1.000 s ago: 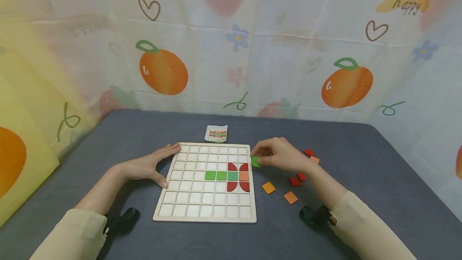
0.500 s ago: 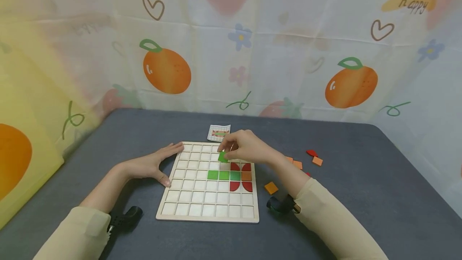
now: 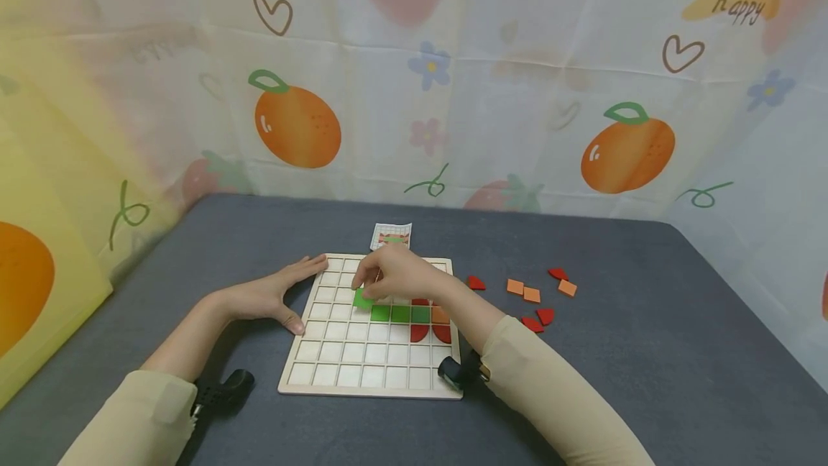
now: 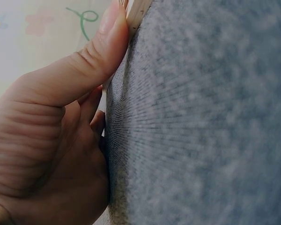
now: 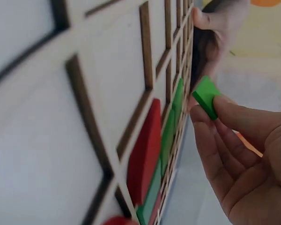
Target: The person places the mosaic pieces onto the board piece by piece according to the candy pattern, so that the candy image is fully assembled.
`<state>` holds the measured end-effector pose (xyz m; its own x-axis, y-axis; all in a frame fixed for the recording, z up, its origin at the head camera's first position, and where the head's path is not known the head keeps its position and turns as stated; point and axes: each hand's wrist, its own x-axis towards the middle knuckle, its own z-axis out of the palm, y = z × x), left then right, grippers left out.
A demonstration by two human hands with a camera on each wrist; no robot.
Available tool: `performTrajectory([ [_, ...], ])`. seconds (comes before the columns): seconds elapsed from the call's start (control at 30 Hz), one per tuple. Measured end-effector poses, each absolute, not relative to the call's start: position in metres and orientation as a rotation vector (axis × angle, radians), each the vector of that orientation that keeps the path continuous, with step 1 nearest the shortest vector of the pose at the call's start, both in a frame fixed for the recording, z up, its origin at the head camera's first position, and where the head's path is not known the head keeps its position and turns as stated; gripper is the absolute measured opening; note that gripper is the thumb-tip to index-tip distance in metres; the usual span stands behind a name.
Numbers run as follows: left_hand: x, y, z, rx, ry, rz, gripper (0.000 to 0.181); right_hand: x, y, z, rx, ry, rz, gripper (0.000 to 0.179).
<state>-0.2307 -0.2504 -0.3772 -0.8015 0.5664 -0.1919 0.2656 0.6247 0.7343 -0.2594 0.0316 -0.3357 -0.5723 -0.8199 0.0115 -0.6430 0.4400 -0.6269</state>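
Observation:
My right hand [image 3: 401, 272] pinches a green square tile [image 5: 206, 96] between thumb and fingertips, just above the wooden grid board [image 3: 343, 354]. In the head view the tile overlaps cells left of a row of set tiles. That row has green squares [image 3: 380, 313], a teal square [image 3: 420, 314] and an orange square [image 3: 440, 315]. Red quarter-round tiles [image 3: 420, 334] sit above and below its right end, partly hidden by my right arm. My left hand [image 3: 268, 297] rests against the board's left side, fingers spread; its thumb [image 4: 96, 63] touches the board's edge.
A small pattern card [image 3: 391, 234] lies behind the board, its lower edge meeting my right hand in view. Right of the board are loose orange squares [image 3: 514, 287] and several red pieces [image 3: 545, 316]. A patterned cloth [image 3: 382, 92] hangs behind the grey table [image 3: 614, 351].
My right hand has carried the green tile leftward from beyond the board's right edge to over its middle-left cells. The left hand stays at the board's edge.

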Motion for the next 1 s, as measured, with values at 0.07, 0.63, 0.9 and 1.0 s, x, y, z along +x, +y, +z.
performTrajectory([
  [0.07, -0.231, -0.2503, -0.3776, 0.662, 2.445, 1.006, 0.122, -0.259, 0.0286, -0.3379, -1.237, 2.401, -0.841, 0.015],
  [0.63, -0.2303, -0.2481, -0.3751, 0.672, 2.429, 1.022, 0.122, -0.2544, 0.0219, -0.3446, -1.186, 2.45, -0.764, 0.005],
  [0.9, -0.2315, -0.2484, -0.3781, 0.674, 2.421, 1.035, 0.122, -0.2537, 0.0217, -0.3455, -1.221, 2.465, -0.738, 0.004],
  [1.0, -0.231, -0.2489, -0.379, 0.673, 2.411, 1.049, 0.122, -0.2537, 0.0206, -0.3459, -1.232, 2.465, -0.73, 0.005],
])
